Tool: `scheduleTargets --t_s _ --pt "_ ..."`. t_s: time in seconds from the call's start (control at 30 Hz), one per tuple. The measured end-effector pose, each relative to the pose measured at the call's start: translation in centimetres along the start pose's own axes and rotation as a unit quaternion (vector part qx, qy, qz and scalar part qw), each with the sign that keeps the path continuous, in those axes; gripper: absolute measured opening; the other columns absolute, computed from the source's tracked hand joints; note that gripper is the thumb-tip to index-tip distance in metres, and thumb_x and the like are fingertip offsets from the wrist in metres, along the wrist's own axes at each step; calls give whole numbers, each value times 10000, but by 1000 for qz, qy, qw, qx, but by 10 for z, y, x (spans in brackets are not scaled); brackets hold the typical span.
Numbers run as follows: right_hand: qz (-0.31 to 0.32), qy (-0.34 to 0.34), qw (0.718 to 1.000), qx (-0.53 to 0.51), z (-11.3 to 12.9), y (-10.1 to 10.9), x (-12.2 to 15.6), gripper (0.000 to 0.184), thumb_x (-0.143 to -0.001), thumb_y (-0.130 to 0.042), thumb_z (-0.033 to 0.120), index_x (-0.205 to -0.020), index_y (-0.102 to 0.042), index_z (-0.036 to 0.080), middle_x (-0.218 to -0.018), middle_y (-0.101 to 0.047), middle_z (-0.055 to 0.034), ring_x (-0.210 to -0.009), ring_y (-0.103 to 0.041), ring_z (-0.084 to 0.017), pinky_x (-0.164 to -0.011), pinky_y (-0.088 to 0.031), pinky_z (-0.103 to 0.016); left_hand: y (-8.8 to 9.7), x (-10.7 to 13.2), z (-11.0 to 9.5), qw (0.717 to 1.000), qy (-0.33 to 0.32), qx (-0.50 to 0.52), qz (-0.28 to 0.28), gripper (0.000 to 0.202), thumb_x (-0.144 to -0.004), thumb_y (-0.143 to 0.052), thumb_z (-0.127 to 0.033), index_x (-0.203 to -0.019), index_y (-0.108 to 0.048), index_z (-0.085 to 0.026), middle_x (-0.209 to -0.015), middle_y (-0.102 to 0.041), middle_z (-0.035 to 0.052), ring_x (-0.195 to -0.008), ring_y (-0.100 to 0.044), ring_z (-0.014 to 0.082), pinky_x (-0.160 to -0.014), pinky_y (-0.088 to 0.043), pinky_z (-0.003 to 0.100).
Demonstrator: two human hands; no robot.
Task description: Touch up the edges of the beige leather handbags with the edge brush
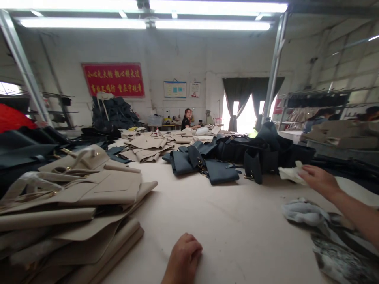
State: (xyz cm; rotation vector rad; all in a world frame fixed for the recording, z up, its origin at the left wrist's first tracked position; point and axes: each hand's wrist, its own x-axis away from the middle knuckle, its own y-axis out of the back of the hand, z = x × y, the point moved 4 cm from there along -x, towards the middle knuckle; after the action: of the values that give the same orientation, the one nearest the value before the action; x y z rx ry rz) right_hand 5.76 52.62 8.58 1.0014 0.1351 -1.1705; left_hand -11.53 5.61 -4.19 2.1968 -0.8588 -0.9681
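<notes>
At the right of the table [231, 225], a pale cloth [291, 174], soft and crumpled, sits in the right hand [321, 181]. Right hand: thumb and fingers pinched on the cloth's upper right edge. Left hand [184, 258]: near middle, fingers curled into a loose fist at the tabletop; contents, if any, cannot be told.

Nearer than the pale cloth, at right: a grey-white bundle [304, 213], wrinkled, next to a mottled black-and-white fabric [340, 252]. Just left of the pale cloth and farther: dark blue bags [223, 172], smooth, boxy, with gold-toned fittings. Near left: beige bag pieces [100, 193], leather-like, stacked unevenly, rolled edges jutting right over the table.

Open room: a broad, smooth, faintly marked strip of tabletop, bounded left by the beige edges, right by the bundle, far by the dark bags.
</notes>
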Motion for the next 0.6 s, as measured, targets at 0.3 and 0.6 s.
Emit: scheduleTargets --t_s 0.3,0.6 --pt "-1 24 990 -136 192 96 160 147 -709 -647 179 -831 -726 155 -830 -738 -23 -758 -670 -137 -717 -525 -225 3 -12 28 999 27 37 8 235 -653 -560 -431 -731 -714 -272 -804 -740 28 -778 -679 261 -775 -543 369" --pt "158 141 977 -20 229 84 417 120 -762 -572 112 -733 -684 145 -879 -720 -86 -845 -657 -182 -810 -495 -282 13 -6 12 998 6 -8 61 366 -688 -470 -444 -853 -712 -225 -905 -755 48 -910 -680 293 -834 -523 367"
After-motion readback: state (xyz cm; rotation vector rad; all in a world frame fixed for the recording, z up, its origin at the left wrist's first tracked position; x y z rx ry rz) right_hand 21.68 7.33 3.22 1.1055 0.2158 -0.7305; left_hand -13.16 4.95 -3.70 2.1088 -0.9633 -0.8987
